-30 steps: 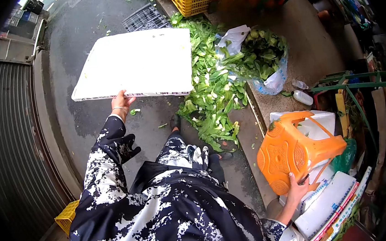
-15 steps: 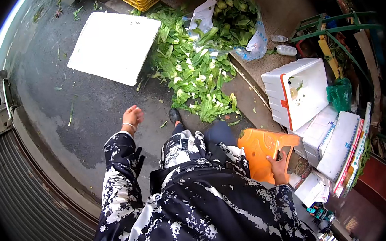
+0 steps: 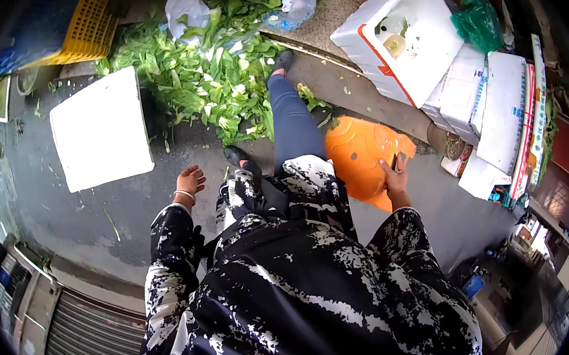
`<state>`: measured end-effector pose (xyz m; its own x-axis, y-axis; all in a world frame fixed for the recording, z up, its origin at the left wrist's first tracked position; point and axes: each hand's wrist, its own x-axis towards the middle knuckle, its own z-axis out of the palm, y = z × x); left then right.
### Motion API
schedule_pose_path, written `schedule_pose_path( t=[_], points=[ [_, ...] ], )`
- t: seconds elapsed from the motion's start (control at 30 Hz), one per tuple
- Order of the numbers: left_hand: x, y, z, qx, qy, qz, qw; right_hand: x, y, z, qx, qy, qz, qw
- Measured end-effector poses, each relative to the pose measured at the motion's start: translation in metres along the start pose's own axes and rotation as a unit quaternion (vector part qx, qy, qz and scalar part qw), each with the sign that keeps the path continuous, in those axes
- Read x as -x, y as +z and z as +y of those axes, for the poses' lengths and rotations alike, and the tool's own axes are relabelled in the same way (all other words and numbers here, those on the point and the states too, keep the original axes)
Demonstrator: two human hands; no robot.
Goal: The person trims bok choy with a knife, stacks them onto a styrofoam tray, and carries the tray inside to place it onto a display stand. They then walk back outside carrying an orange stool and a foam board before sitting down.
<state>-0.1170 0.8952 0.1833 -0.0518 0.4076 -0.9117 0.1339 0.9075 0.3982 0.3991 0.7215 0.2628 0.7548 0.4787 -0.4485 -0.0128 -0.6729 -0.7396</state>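
Observation:
My right hand [image 3: 397,176] grips the edge of an orange plastic stool [image 3: 356,151], carried tilted beside my right leg. Part of the stool's underside and legs is hidden. Out over the dark pavement on the other side, my left hand [image 3: 191,181] hangs with loosely bent fingers and nothing in it. A spread of leafy greens [image 3: 222,81] lies on the ground ahead, with my right foot stepping at its edge. A white foam slab or box [image 3: 101,129] sits left of the greens.
A yellow crate [image 3: 85,29] stands at the upper left. To the right are an open white foam box [image 3: 359,42], a green plastic bag [image 3: 479,24] and stacked white boxes [image 3: 502,101]. A raised curb runs beside the greens. A ribbed shutter [image 3: 90,350] is at the lower left.
My right leg has stepped forward toward the curb. The stool has swung up and slightly left, still in my right hand. The view has turned, shifting the greens and foam slab left.

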Motion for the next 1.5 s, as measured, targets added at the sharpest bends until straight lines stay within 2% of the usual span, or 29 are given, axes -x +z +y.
schedule_pose_path(
  t=[0.1, 0.13, 0.23, 0.27, 0.3, 0.33, 0.37, 0.4, 0.43, 0.5, 0.53, 0.57, 0.6, 0.63, 0.7, 0.73, 0.8, 0.83, 0.87, 0.93, 1.07, 1.17, 1.27, 1.3, 1.33, 1.4, 1.47, 1.5],
  points=[
    [-0.002, -0.003, 0.004, -0.016, 0.019, 0.012, 1.000, 0.010, 0.003, -0.024, -0.028, 0.037, 0.026, 0.999],
    [0.002, -0.012, 0.013, -0.026, -0.005, 0.035, 0.999, -0.005, 0.018, -0.026, -0.023, 0.059, 0.008, 0.998],
    [-0.024, 0.007, 0.099, -0.078, -0.063, 0.047, 0.994, -0.094, 0.071, -0.054, -0.038, 0.106, -0.041, 0.993],
    [-0.029, 0.003, 0.113, -0.084, -0.084, 0.066, 0.991, -0.105, 0.076, -0.062, -0.002, 0.186, -0.072, 0.980],
    [-0.042, -0.005, 0.108, -0.104, -0.078, 0.035, 0.991, -0.120, 0.082, -0.068, 0.032, 0.247, -0.108, 0.963],
    [-0.037, -0.001, 0.124, -0.128, -0.075, -0.003, 0.989, -0.134, 0.084, -0.055, 0.035, 0.253, -0.123, 0.959],
    [-0.035, 0.013, 0.133, -0.296, -0.030, 0.067, 0.952, -0.148, 0.092, -0.041, 0.107, 0.233, -0.151, 0.955],
    [-0.046, 0.010, 0.129, -0.328, 0.025, 0.066, 0.942, -0.155, 0.103, -0.054, 0.192, 0.261, -0.195, 0.926],
    [-0.062, 0.008, 0.125, -0.386, 0.053, 0.007, 0.921, -0.164, 0.112, -0.062, 0.274, 0.282, -0.246, 0.886],
    [-0.076, 0.001, 0.122, -0.441, 0.069, -0.051, 0.894, -0.163, 0.139, -0.051, 0.277, 0.290, -0.296, 0.867],
    [-0.061, 0.024, 0.156, -0.439, 0.053, 0.008, 0.897, -0.160, 0.151, -0.034, 0.277, 0.292, -0.337, 0.851],
    [-0.052, 0.038, 0.179, -0.437, 0.037, 0.066, 0.896, -0.146, 0.160, -0.007, 0.283, 0.166, -0.369, 0.870],
    [-0.052, 0.037, 0.179, -0.438, 0.024, 0.068, 0.896, -0.133, 0.168, 0.022, 0.292, 0.033, -0.383, 0.876],
    [-0.060, 0.033, 0.179, -0.482, 0.024, 0.062, 0.874, -0.120, 0.182, 0.024, 0.302, -0.039, -0.392, 0.868],
    [-0.080, 0.021, 0.172, -0.556, 0.043, 0.043, 0.829, -0.094, 0.212, 0.025, 0.341, -0.060, -0.426, 0.836],
    [-0.091, 0.016, 0.173, -0.558, 0.052, 0.036, 0.827, -0.079, 0.228, 0.027, 0.360, -0.062, -0.447, 0.816],
    [-0.100, 0.020, 0.194, -0.638, 0.033, 0.039, 0.768, -0.057, 0.271, 0.026, 0.384, -0.079, -0.492, 0.777],
    [-0.104, 0.011, 0.193, -0.653, 0.036, 0.038, 0.756, -0.048, 0.294, 0.028, 0.392, -0.094, -0.517, 0.755],
    [-0.103, 0.005, 0.195, -0.654, 0.018, 0.033, 0.755, -0.043, 0.321, 0.028, 0.397, -0.112, -0.538, 0.735],
    [-0.105, 0.000, 0.207, -0.673, 0.107, 0.048, 0.730, -0.033, 0.376, 0.028, 0.404, -0.162, -0.579, 0.689],
    [-0.110, 0.003, 0.227, -0.677, 0.086, 0.079, 0.727, -0.025, 0.461, 0.039, 0.412, -0.226, -0.641, 0.607],
    [-0.117, -0.002, 0.234, -0.654, 0.146, 0.100, 0.735, -0.039, 0.502, 0.045, 0.401, -0.155, -0.761, 0.486],
    [-0.127, -0.004, 0.239, -0.634, 0.182, 0.115, 0.743, -0.040, 0.502, 0.041, 0.412, -0.201, -0.744, 0.485],
    [-0.130, -0.006, 0.241, -0.627, 0.200, 0.124, 0.743, -0.040, 0.495, 0.045, 0.384, -0.230, -0.734, 0.510],
    [-0.135, -0.007, 0.241, -0.617, 0.211, 0.133, 0.746, -0.045, 0.490, 0.045, 0.392, -0.239, -0.730, 0.506],
    [-0.142, -0.010, 0.243, -0.599, 0.229, 0.152, 0.752, -0.057, 0.482, 0.046, 0.338, -0.219, -0.694, 0.597],
    [-0.150, -0.015, 0.241, -0.582, 0.252, 0.176, 0.753, -0.079, 0.478, 0.058, 0.375, -0.129, -0.670, 0.627],
    [-0.154, -0.015, 0.240, -0.581, 0.262, 0.192, 0.747, -0.095, 0.477, 0.053, 0.390, -0.028, -0.652, 0.649]
  ],
)
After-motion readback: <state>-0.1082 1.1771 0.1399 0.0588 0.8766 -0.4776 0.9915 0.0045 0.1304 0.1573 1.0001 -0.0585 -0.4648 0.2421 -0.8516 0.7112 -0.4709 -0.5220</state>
